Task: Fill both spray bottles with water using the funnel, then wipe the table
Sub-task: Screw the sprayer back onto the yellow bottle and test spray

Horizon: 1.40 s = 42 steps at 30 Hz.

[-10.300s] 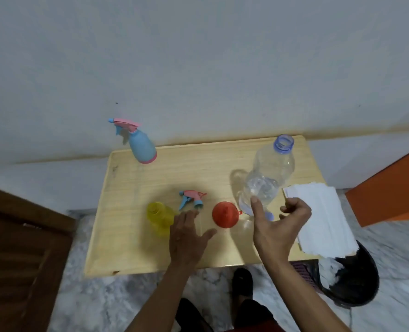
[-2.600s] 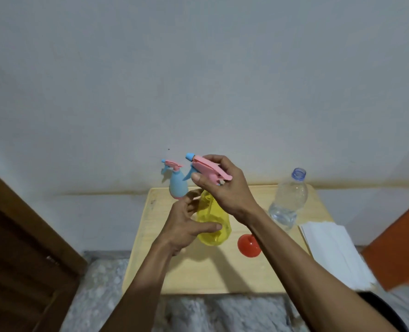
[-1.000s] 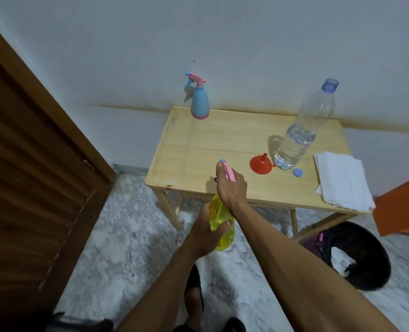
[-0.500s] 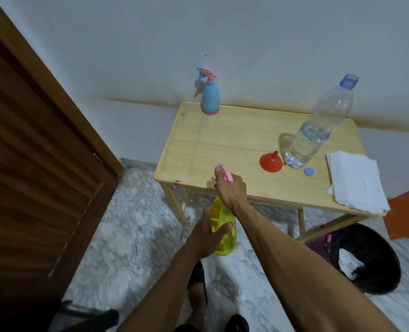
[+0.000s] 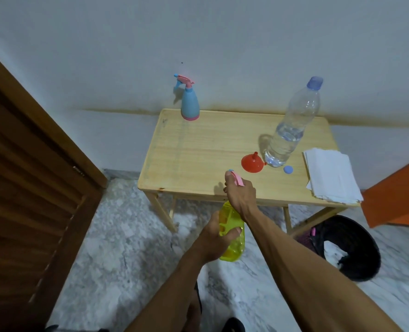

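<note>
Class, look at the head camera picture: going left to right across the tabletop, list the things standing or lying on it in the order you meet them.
blue spray bottle → red funnel → water bottle → stack of white paper towels. The small blue cap is left out, since it lies below the water bottle's span.

The yellow spray bottle (image 5: 232, 232), bare-necked on the table earlier, now wears its pink sprayer head (image 5: 237, 180), held off the table's front edge

Wooden table (image 5: 198, 149): blue spray bottle (image 5: 190, 105), water bottle (image 5: 292, 125), funnel (image 5: 252, 162), cap (image 5: 288, 169), tissues (image 5: 330, 174).
</note>
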Motion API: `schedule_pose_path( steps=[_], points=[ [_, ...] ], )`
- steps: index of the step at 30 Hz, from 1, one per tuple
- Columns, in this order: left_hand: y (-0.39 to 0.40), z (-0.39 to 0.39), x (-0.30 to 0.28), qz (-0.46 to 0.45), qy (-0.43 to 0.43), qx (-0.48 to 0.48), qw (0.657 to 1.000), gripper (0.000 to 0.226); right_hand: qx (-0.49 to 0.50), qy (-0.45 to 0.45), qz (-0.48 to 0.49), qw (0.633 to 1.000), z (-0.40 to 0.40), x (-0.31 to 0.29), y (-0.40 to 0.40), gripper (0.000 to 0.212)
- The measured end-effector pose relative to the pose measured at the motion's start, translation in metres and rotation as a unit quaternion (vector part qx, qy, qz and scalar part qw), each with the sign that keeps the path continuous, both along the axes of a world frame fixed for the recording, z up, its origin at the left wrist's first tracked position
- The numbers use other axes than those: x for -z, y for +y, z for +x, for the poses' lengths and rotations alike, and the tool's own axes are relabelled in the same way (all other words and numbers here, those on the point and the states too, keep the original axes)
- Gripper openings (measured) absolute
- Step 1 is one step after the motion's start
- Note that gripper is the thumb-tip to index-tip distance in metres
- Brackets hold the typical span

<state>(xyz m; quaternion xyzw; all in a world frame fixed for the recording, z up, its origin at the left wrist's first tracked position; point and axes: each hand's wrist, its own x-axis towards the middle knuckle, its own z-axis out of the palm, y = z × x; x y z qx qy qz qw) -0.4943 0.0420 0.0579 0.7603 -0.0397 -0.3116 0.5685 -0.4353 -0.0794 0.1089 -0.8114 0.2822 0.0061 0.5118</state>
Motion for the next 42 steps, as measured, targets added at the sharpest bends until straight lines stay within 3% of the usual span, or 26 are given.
schedule_pose_path(
  steps=[8, 17, 20, 24, 29, 32, 36, 42],
  points=[
    [-0.017, 0.011, -0.015, 0.002, -0.058, 0.029, 0.998, 0.043, 0.05, -0.017, -0.008, 0.999, 0.006, -0.012, -0.021, 0.052],
    [-0.016, 0.052, -0.027, 0.008, -0.086, 0.02, 0.996, 0.049, 0.028, -0.06, 0.028, 0.997, 0.034, -0.04, -0.023, 0.032],
    [-0.013, 0.078, -0.034, 0.002, -0.113, -0.008, 0.994, 0.062, 0.032, -0.083, 0.031, 0.996, 0.048, -0.051, -0.017, 0.018],
    [-0.008, 0.117, -0.05, 0.018, -0.161, -0.043, 0.986, 0.067, 0.052, -0.125, -0.014, 0.991, 0.067, -0.057, -0.01, 0.033],
    [-0.016, 0.165, -0.059, 0.025, -0.194, -0.074, 0.978, 0.061, 0.07, -0.156, -0.041, 0.984, 0.099, -0.073, -0.016, 0.027],
    [-0.029, 0.192, -0.062, 0.032, -0.223, -0.069, 0.972, 0.067, 0.06, -0.16, -0.045, 0.984, 0.122, -0.085, -0.022, 0.047],
    [-0.052, 0.229, -0.062, 0.017, -0.23, -0.088, 0.969, 0.068, 0.058, -0.185, -0.065, 0.979, 0.163, -0.084, -0.039, 0.031],
    [-0.086, 0.309, -0.056, 0.014, -0.254, -0.07, 0.964, 0.075, 0.027, -0.203, -0.052, 0.977, 0.247, -0.077, -0.086, 0.03]
  ],
)
